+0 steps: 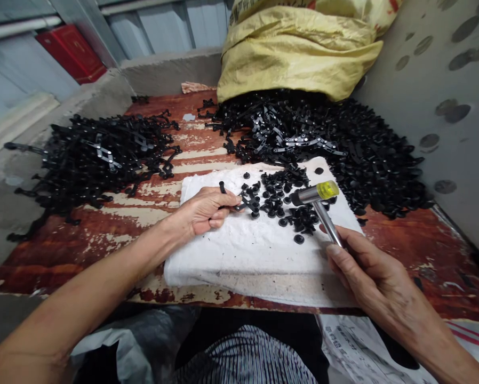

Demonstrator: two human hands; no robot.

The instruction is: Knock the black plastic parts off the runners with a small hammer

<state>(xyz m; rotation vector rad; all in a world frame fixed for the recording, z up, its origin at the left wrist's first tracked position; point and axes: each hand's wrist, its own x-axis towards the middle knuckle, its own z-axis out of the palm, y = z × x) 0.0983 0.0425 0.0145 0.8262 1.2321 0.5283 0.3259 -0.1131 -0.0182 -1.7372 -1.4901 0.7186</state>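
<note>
My left hand [205, 210] rests on a folded white cloth [247, 250], fingers pinched on a black plastic link piece [245, 202]. My right hand [363, 266] grips the metal handle of a small hammer [317, 200] with a yellow and black head, held over the cloth. Several small black caps [281, 200] lie scattered on the cloth between the hands.
A worn red wooden tabletop [103, 240] carries a pile of black link pieces [99, 157] at the left and a larger heap [343, 144] at the back right, spilling from a yellow sack [295, 53]. A grey wall [443, 106] stands at the right.
</note>
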